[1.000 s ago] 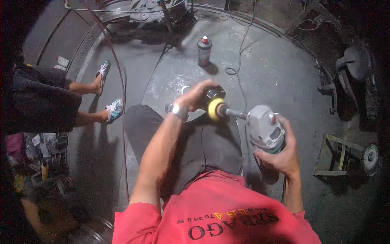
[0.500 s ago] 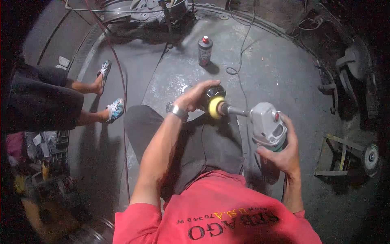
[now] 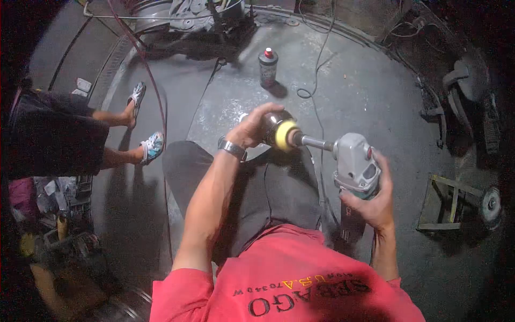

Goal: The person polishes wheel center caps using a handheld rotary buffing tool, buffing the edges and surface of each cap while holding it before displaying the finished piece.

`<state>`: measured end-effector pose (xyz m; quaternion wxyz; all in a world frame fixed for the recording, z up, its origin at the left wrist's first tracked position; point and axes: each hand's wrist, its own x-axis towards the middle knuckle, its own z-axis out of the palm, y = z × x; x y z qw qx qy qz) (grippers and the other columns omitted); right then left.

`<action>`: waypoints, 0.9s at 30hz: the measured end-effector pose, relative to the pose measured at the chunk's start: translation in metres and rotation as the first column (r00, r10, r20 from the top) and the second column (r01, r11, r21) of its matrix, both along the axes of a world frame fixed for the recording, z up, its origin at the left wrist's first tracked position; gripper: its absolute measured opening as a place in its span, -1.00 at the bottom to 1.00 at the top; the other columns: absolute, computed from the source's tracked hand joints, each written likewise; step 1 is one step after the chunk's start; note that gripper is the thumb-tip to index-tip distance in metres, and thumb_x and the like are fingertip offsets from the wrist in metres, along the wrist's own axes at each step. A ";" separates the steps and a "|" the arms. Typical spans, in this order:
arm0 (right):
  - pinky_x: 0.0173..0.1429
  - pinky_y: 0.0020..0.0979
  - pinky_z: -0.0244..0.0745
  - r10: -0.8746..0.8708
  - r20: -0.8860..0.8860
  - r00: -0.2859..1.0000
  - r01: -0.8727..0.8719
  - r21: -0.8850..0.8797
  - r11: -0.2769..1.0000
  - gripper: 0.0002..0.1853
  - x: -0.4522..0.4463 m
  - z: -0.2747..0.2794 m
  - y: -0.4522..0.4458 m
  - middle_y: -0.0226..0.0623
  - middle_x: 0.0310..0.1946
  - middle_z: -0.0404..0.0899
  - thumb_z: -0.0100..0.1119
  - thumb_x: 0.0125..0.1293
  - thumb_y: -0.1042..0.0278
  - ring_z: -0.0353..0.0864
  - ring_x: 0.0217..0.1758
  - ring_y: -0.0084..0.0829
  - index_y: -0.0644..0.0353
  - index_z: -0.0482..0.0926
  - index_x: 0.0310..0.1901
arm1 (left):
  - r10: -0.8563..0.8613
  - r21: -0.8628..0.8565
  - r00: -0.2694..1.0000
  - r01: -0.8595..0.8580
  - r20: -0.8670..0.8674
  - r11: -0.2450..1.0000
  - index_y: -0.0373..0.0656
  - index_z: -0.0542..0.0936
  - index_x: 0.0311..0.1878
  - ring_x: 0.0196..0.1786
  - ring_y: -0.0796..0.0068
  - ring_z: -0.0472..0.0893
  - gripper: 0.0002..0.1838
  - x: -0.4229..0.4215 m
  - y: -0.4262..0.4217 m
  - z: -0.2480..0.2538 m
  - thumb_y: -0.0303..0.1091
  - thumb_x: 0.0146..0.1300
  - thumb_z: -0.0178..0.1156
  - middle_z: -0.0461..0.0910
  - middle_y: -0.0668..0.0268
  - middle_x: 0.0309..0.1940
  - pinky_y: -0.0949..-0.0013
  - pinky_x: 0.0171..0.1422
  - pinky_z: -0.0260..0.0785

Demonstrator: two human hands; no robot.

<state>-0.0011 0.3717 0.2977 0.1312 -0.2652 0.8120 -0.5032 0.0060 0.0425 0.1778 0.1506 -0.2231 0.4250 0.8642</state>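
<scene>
My left hand is wrapped round a dark, shiny rounded part above my lap. Against that part's right side sits the yellow pad, blurred at its rim. A metal shaft joins the pad to a grey power tool. My right hand grips the tool's body from the right and below, thumb on the near side. What the dark part looks like under my left palm is hidden.
A dark bottle with a red cap stands on the floor ahead. A cable runs beside it. Another person's legs are at the left. A metal frame with a wheel lies right.
The power tool and my right hand have shifted slightly to the right. The dark part has turned in my left hand and shows more of its surface beside the pad.
</scene>
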 end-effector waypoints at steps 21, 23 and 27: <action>0.44 -0.22 0.38 -0.016 0.061 0.998 0.021 -0.084 0.996 0.14 0.003 -0.010 0.003 -0.10 0.26 0.49 0.78 -0.19 0.20 0.50 0.34 -0.23 0.26 0.27 0.44 | 0.025 -0.061 0.999 -0.027 -0.034 0.998 -0.13 0.65 -0.01 -0.13 0.35 0.72 -0.51 -0.007 0.002 -0.022 0.11 0.26 0.35 0.73 0.26 -0.15 0.24 0.04 0.59; 0.44 -0.22 0.39 0.026 0.068 0.997 -0.021 -0.062 0.998 0.15 0.000 -0.012 0.008 -0.11 0.27 0.48 0.78 -0.19 0.20 0.50 0.34 -0.24 0.26 0.25 0.45 | 0.055 0.029 0.997 -0.053 -0.062 0.998 -0.13 0.65 -0.05 -0.18 0.30 0.76 -0.63 -0.009 0.004 -0.020 -0.02 0.31 0.35 0.75 0.21 -0.20 0.22 0.00 0.66; 0.45 -0.21 0.37 -0.064 0.169 0.984 0.089 -0.145 0.985 0.14 0.009 -0.006 -0.001 -0.10 0.27 0.48 0.78 -0.19 0.16 0.50 0.35 -0.23 0.27 0.28 0.43 | 0.079 0.077 0.997 -0.081 0.027 0.994 -0.12 0.65 0.00 -0.09 0.30 0.72 -0.50 -0.001 0.001 -0.011 0.11 0.25 0.35 0.73 0.23 -0.10 0.24 0.07 0.58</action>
